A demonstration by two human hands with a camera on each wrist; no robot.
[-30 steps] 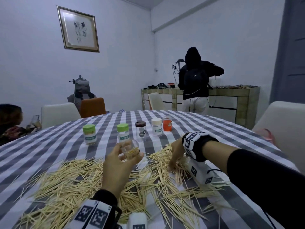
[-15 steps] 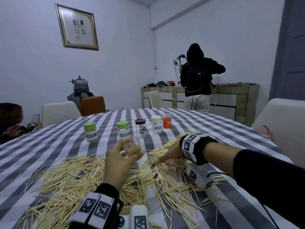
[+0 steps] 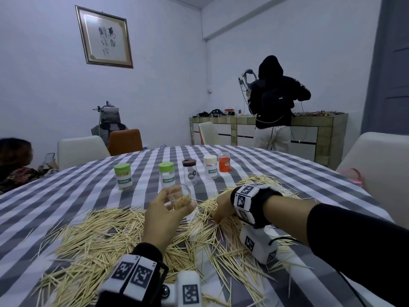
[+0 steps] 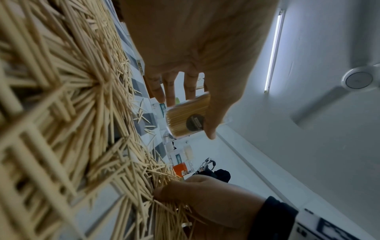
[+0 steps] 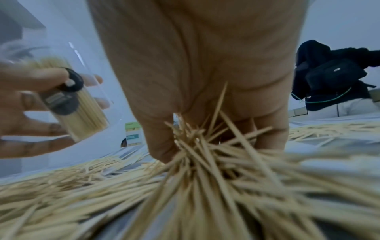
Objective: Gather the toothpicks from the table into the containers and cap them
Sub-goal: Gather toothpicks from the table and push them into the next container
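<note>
Pale wooden toothpicks (image 3: 124, 231) lie in a loose heap across the near half of the grey-and-white checked table (image 3: 66, 191), pointing every way. The right hand (image 3: 223, 209) is down in the heap towards the right edge, fingers curled round a ragged bunch whose sticks splay outward. The left hand (image 3: 163, 213) holds a small clear plastic jar (image 3: 180, 197), uncapped and partly filled, raised just left of the right hand. My guess is the bunch must be turned to match the jar's long axis

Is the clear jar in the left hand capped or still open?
Open: the clear jar in the left hand has no lid, and toothpick ends show at its mouth.
</note>
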